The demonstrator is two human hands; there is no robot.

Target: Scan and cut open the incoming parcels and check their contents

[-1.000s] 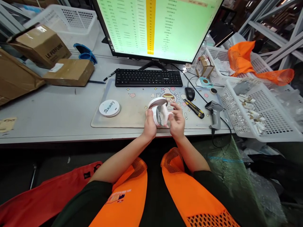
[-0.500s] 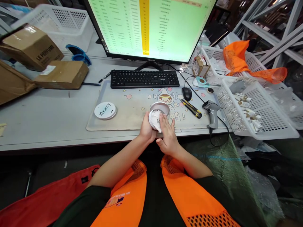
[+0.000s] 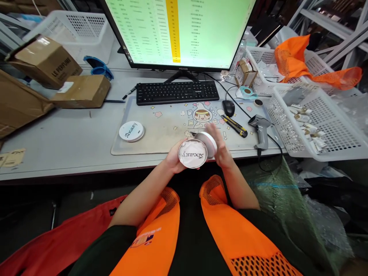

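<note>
My left hand is closed around a round white powder compact just past the desk's front edge. The compact stands open, tilted toward me. A whitish disc marked "beauty" covers its base, and its round lid leans up on the right. Beside that lid is my right hand, fingers stretched out and slightly blurred; whether they touch the lid I cannot tell. Another round white compact, lid down and printed "beauty", lies on the desk mat to the left.
A keyboard, mouse, yellow-black box cutter and grey barcode scanner sit around the mat. White baskets stand right, one with small packets. Cardboard boxes are left. A monitor rises behind.
The compact has turned toward me, showing its disc face-on with the lid at its right. My right hand has come off the disc and moved right and up.
</note>
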